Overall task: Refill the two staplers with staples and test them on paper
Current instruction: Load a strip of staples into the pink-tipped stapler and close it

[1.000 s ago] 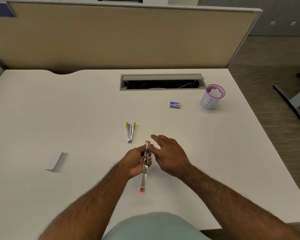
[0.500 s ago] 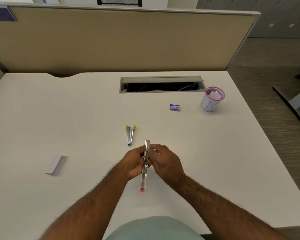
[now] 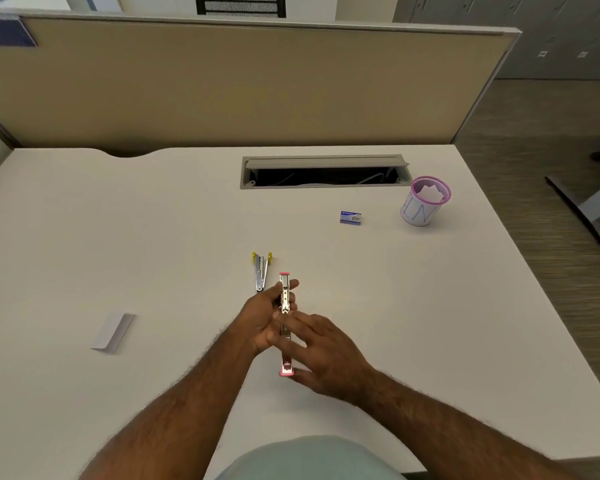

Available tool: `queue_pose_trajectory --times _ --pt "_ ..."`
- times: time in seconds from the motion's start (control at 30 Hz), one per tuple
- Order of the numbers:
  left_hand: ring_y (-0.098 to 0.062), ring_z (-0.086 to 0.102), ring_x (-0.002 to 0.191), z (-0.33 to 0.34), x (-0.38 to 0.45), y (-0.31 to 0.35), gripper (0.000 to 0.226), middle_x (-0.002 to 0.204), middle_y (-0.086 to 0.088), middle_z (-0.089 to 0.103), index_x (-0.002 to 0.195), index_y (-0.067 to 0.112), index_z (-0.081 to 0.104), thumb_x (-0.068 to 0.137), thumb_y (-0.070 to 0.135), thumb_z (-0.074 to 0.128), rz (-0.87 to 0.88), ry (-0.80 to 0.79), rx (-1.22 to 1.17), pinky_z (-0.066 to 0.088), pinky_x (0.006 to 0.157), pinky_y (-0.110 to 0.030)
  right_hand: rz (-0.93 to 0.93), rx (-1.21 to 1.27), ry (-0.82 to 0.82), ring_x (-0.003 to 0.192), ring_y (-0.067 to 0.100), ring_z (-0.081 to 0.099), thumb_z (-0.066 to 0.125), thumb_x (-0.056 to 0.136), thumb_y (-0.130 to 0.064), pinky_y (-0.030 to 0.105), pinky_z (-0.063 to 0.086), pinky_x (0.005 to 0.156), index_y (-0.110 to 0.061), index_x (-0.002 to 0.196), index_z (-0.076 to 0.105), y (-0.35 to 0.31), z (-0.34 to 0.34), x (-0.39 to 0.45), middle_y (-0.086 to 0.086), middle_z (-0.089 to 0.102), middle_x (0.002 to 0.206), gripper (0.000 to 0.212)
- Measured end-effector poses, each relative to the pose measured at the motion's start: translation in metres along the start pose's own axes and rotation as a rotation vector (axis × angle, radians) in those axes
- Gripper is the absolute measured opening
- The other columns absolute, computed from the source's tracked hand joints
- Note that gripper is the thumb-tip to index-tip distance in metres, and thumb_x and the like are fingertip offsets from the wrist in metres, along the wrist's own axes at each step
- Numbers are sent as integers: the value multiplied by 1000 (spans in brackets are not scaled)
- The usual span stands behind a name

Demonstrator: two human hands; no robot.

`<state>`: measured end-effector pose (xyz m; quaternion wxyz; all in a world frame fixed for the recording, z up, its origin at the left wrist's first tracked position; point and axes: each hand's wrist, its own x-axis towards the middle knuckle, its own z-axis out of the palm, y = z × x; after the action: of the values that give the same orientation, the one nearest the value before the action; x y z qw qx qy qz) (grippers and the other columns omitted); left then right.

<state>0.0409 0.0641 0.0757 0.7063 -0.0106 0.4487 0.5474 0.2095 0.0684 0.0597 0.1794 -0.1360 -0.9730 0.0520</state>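
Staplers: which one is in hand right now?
The pink stapler, swung open, gripped by the left hand. The yellow stapler lies untouched on the desk beyond.

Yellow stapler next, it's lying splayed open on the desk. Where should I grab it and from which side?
Judging from its pose, take the yellow stapler from above, fingers pinching across the narrow hinge end nearest you, where the two metal arms meet. The far, yellow-tipped ends spread apart, so a grip there would likely squeeze them together. The left hand holding the pink stapler sits close by.

Evenly and softly lit from overhead, with only faint shadows under the hands; slight motion blur on the right hand (image 3: 326,355); wide-angle bending along the partition (image 3: 222,81) edges; mild softness throughout
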Motion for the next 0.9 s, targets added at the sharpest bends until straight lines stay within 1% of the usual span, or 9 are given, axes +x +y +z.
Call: queue_pose_trajectory --times 0.1,0.23,0.3,0.33,0.43,0.5,0.57,0.7,0.9 --pt "-11 56 62 -2 -2 -2 28 76 -3 57 107 7 64 99 26 45 -14 -12 24 51 60 -24 41 37 162 135 25 41 55 94 -44 33 38 104 -20 128 59 3 -5 10 9 44 148 41" --pt "-11 59 65 2 -5 -13 23 82 -2 63 106 10 69 95 23 53 1 -17 163 51 73 -30 464 301 294 137 18 37 55 95 -32 27 31 111 -14 132 57 11 -14 28 6 38 151 41" --pt "-20 59 80 5 -7 -18 30 91 -8 61 113 5 67 94 24 53 12 -19 285 48 84 -36 715 522 229 138 14 34 56 95 -27 23 29 109 -17 134 53 14 -16 35 -1 35 152 41" --pt "-22 57 81 6 -7 -18 34 94 -10 58 118 2 64 94 24 52 16 -16 319 49 82 -36 843 664 178 136 11 36 55 95 -29 22 31 107 -20 137 48 16 -17 38 -4 36 152 44" --pt "-17 56 61 10 -10 -17 32 83 -5 56 112 3 64 97 26 49 34 -16 363 52 67 -32 1115 1078 81 127 10 47 46 88 -59 26 37 104 -23 141 40 18 -17 44 -3 47 145 65" --pt "-16 54 57 11 -11 -16 30 81 -5 62 100 7 68 97 29 49 37 -35 406 51 64 -31 1153 1304 79 120 19 56 40 81 -68 35 44 105 -18 129 52 19 -16 43 9 59 131 71" --pt "-16 52 60 12 -11 -17 36 91 -9 67 106 5 69 100 31 45 35 -54 463 51 65 -30 1175 1485 128 113 22 61 40 82 -64 37 47 102 -14 115 60 19 -16 41 12 65 119 63" --pt "-21 58 72 12 -12 -19 39 107 -13 67 111 7 68 102 29 37 60 -103 559 51 71 -33 1271 1693 201 100 25 62 45 83 -60 45 46 99 -7 107 63 25 -15 40 12 67 105 61" --pt "-19 66 78 28 -13 -21 33 87 -6 70 98 13 72 93 42 56 129 -119 713 56 71 -30 1431 1892 324 89 21 65 41 92 -58 36 53 74 -14 100 64 30 -16 41 3 70 91 50"
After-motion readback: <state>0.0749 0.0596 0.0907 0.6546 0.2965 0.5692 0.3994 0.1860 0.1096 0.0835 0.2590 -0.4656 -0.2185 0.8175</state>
